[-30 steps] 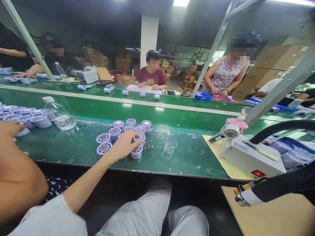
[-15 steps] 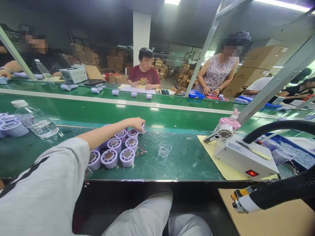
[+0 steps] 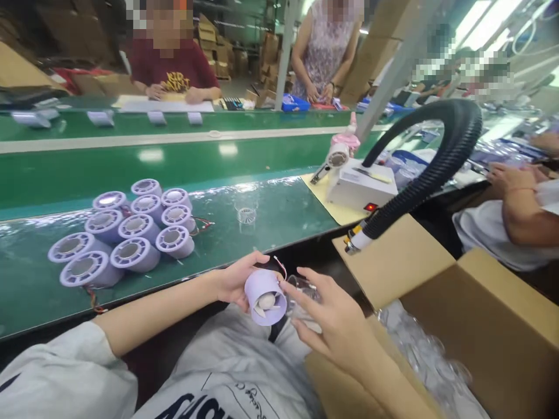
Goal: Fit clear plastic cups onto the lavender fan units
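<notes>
Held one lilac fan unit (image 3: 265,298) above the lap (image 3: 213,343) in the curled left hand (image 3: 238,283) and a clear cup (image 3: 305,287), apparently not yet fitted, between loosely spread fingers of the right hand (image 3: 338,311), with several similar units (image 3: 136,227) on the bench (image 3: 279,203) seemingly left to do.

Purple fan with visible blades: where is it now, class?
Below centre in the head view, the purple fan sits in the left hand, beside the right hand.

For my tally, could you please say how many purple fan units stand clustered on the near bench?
11 purple fan units: one at the back, then roughly three, three and four coming nearer; another could be hidden.
</notes>
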Demonstrator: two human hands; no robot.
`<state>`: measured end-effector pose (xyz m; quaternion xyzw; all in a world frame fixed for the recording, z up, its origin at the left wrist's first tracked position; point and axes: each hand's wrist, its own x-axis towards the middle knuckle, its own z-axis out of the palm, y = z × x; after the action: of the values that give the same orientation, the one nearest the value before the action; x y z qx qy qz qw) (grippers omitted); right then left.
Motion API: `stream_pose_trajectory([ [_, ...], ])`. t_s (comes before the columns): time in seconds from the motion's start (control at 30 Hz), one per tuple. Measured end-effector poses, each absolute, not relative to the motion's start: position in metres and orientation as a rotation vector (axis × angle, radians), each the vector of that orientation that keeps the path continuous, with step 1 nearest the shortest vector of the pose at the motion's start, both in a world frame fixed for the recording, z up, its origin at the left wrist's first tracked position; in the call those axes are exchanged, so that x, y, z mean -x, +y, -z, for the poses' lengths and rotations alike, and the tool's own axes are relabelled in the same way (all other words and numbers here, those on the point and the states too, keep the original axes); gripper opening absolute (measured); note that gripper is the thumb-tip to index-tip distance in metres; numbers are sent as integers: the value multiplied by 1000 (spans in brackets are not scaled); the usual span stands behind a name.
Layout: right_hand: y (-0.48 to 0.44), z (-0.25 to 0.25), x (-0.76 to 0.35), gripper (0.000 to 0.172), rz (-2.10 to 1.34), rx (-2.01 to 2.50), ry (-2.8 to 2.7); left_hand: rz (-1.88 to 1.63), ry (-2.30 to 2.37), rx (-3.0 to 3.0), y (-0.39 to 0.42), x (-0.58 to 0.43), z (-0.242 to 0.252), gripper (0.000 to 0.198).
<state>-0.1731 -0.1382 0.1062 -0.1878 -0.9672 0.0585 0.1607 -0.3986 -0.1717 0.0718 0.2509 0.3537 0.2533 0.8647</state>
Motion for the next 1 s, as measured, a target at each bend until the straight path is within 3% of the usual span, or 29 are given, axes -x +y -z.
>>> stream_pose_trajectory([
  [0.13, -143, -105, 166, 50, -171, 643, -2852, -408, 786, -603, -174, 379, -65, 68],
  [0.23, -146, -96, 161, 46, -221, 839, -2871, -345, 809, -857, -175, 372, -74, 48],
  [0.43, -147, -87, 152, 18, -722, 900, -2766, -474, 1049, -1587, -186, 367, -86, 22],
  [0.57, -153, -88, 146, 28, -555, 983, -2585, -593, 1198, -1659, -192, 367, -84, 22],
  [0.67, -157, -87, 147, 42, -233, 860, -2608, -556, 1175, -1394, -193, 367, -79, 25],
  [0.77, -158, -84, 150, 46, -169, 766, -2755, -480, 1118, -1106, -192, 364, -73, 32],
  [0.9, -155, -77, 154, 21, -401, 879, -2793, -465, 1106, -1104, -194, 362, -70, 28],
  [1.0, -154, -75, 155, 9, -820, 918, -2689, -573, 1156, -1366, -198, 362, -72, 23],
])
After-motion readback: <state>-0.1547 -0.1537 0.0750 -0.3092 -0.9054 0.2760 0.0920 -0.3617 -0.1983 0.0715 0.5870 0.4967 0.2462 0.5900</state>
